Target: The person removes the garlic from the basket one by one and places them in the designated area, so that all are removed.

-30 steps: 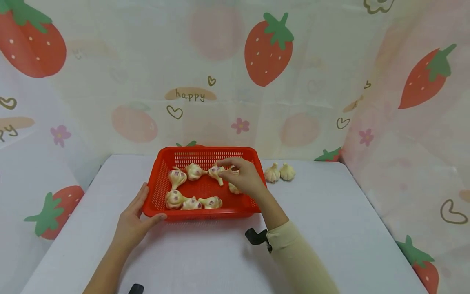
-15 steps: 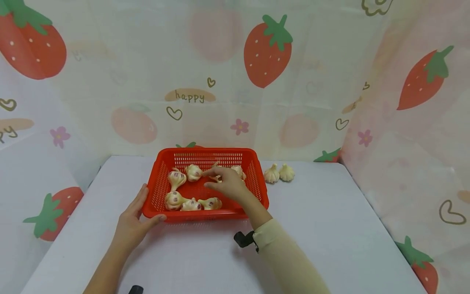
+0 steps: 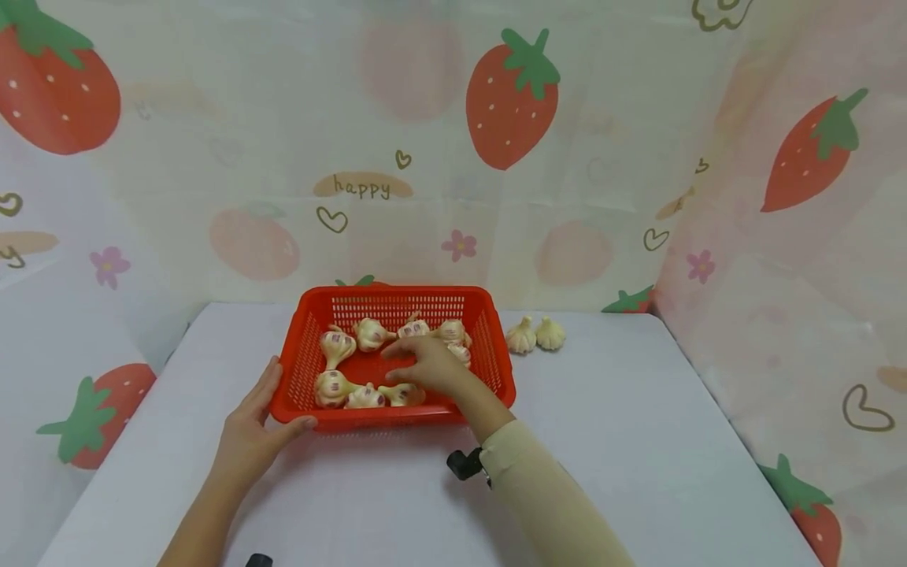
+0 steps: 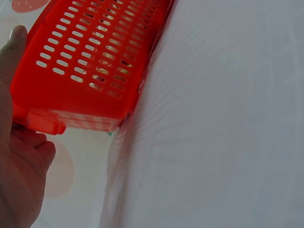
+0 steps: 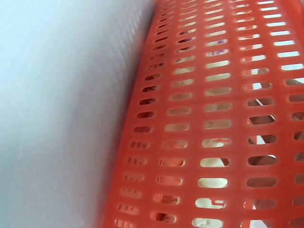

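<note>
Head view: left hand (image 3: 246, 441) held the left front corner of the red basket (image 3: 383, 416), thumb on the front rim, fingers along the left side. Right hand (image 3: 428, 366) was over the basket's right half, thumb and fingers apart, nothing seen in it; couldn't tell if it touched a bulb. Garlic bulbs (image 3: 371, 334) lay inside along the edges. Two loose bulbs (image 3: 520, 337) sat side by side on the white table (image 3: 375, 504), right of the basket.

Left wrist view: slotted basket wall, thumb and bent fingers at its corner.

Right wrist view: basket wall, pale shapes through slots; hand out of shot.
</note>
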Available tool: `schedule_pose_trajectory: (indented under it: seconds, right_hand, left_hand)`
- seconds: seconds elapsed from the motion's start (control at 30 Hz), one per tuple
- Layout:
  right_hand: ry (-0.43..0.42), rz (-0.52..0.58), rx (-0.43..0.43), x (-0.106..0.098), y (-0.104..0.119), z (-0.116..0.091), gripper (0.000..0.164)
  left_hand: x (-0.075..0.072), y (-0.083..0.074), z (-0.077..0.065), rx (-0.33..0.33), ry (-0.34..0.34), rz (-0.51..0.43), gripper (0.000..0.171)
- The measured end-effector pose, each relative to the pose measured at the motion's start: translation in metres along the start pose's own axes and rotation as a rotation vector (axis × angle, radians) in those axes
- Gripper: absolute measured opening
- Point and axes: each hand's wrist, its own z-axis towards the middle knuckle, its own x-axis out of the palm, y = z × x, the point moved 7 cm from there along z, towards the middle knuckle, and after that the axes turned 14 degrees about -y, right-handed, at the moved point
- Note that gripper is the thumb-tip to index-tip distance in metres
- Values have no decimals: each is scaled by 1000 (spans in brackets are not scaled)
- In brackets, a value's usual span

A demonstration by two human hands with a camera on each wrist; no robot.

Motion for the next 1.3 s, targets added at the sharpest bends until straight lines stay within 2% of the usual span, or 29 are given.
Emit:
schedule_pose_trajectory:
  seconds: [0.1, 0.33, 0.6, 0.9, 1.3]
  right_hand:
    - [30, -23, 13, 3, 0, 1, 38]
    - [134, 11, 46, 14, -6, 6, 46]
    - [178, -43, 81, 18, -12, 4, 52]
    - [241, -86, 72, 18, -14, 0, 43]
    - [260, -39, 90, 15, -17, -2, 30]
  left_hand:
    - [-2, 0, 1, 3, -3, 3, 107]
    - [-6, -1, 3, -5, -4, 11, 106]
    - [-6, -1, 5, 5, -3, 10, 106]
    - [-2, 0, 3, 5, 0, 5, 106]
    - [0, 0, 0, 8, -9, 14, 105]
